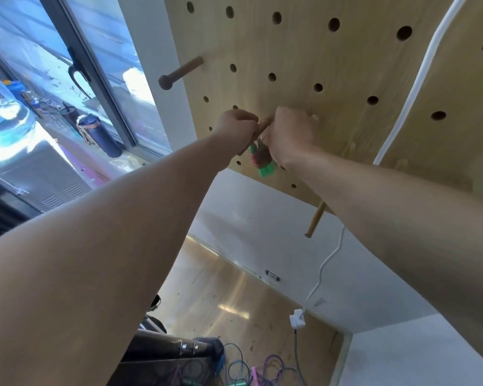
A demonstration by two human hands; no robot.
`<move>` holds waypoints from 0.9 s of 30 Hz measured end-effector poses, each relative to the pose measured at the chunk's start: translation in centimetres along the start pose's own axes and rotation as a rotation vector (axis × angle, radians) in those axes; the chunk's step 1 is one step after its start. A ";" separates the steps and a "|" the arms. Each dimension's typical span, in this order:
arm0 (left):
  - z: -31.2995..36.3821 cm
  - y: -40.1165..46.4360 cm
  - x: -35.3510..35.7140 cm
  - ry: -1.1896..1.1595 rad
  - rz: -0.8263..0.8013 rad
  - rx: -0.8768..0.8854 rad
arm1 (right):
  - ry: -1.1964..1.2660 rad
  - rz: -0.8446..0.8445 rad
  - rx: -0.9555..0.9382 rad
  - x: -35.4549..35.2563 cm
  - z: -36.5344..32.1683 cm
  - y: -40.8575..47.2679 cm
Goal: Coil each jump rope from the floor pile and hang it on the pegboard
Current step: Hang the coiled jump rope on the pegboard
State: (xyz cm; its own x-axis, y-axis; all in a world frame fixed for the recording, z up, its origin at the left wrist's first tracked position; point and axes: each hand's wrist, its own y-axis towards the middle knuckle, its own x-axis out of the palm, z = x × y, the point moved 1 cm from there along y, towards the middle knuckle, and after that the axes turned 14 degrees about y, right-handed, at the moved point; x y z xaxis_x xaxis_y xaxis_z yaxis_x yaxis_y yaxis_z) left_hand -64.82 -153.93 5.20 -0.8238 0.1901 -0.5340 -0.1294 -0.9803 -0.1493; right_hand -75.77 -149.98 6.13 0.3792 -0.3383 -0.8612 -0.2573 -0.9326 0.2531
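Jump rope (pixel 260 158) w/ green handles on peg (pixel 264 124), btwn curled fingers of left hand (pixel 236 128) & right hand (pixel 289 135), both gripping it.

Bright window (pixel 67 65) daylight, floor (pixel 229 305) glare, warped edges

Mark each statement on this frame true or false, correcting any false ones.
1. Both hands, left hand and right hand, are at one peg on the pegboard. True.
2. The rope at that peg has green handles. True.
3. No ropes remain on the floor. False: a rope pile lies at the bottom of the view.
4. The dark-tipped peg carries a rope. False: it is bare.
5. A white cable runs down the pegboard. True.
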 end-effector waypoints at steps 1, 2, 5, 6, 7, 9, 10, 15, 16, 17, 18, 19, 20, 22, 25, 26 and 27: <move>-0.1 -0.1 0.0 0.022 0.013 0.017 | 0.008 0.003 -0.001 0.1 0.0 0.0; -0.2 -0.4 0.0 0.054 0.019 0.032 | 0.028 0.007 -0.006 0.2 0.0 -0.1; -0.4 -1.5 -0.5 0.138 0.044 0.059 | 0.121 0.029 -0.042 0.1 0.1 -0.8; -0.7 -1.9 -0.7 0.153 0.060 0.058 | 0.146 0.037 -0.068 -0.2 0.3 -1.2; -0.9 -2.3 -0.9 0.164 0.077 0.056 | 0.163 0.047 -0.098 -0.4 0.5 -1.7; -1.4 -3.2 -1.0 0.179 0.113 0.048 | 0.207 0.071 -0.151 -1.2 0.9 -3.0; -1.5 -3.9 -0.9 0.181 0.129 0.045 | 0.246 0.084 -0.176 -1.5 1.1 -3.8; -2.9 -7.9 -0.1 0.292 0.251 -0.097 | 0.385 0.084 -0.355 -2.7 1.9 -8.5; -3.3 -9.0 0.2 0.288 0.232 -0.141 | 0.386 0.069 -0.378 -2.8 2.1 -9.5; -3.8 -10.1 0.5 0.269 0.195 -0.178 | 0.387 0.054 -0.390 -2.7 2.4 -10.5; -4.3 -11.3 0.8 0.259 0.157 -0.205 | 0.388 0.038 -0.392 -2.7 2.7 -11.4; -4.9 -12.4 1.3 0.264 0.128 -0.225 | 0.389 0.020 -0.392 -2.6 3.0 -12.4; -5.4 -13.6 1.9 0.278 0.104 -0.232 | 0.391 0.004 -0.393 -2.4 3.3 -13.3; -6.2 -15.7 3.3 0.340 0.058 -0.214 | 0.402 -0.028 -0.392 -2.1 4.0 -15.2; -7.7 -18.5 5.5 0.485 -0.011 -0.154 | 0.424 -0.151 -0.355 -1.5 5.0 -18.2; -8.3 -19.5 6.2 0.522 -0.038 -0.137 | 0.421 -0.198 -0.340 -1.4 5.4 -19.3; -8.9 -20.4 6.8 0.550 -0.068 -0.125 | 0.415 -0.237 -0.326 -1.3 5.8 -20.4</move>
State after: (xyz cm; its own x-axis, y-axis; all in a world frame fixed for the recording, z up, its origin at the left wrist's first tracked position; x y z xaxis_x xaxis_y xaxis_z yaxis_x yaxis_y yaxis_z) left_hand -62.89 -132.11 -2.80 -0.4024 0.2854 -0.8698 -0.0780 -0.9574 -0.2780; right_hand -76.15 -129.75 -0.52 0.7266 -0.0755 -0.6829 0.1389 -0.9573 0.2536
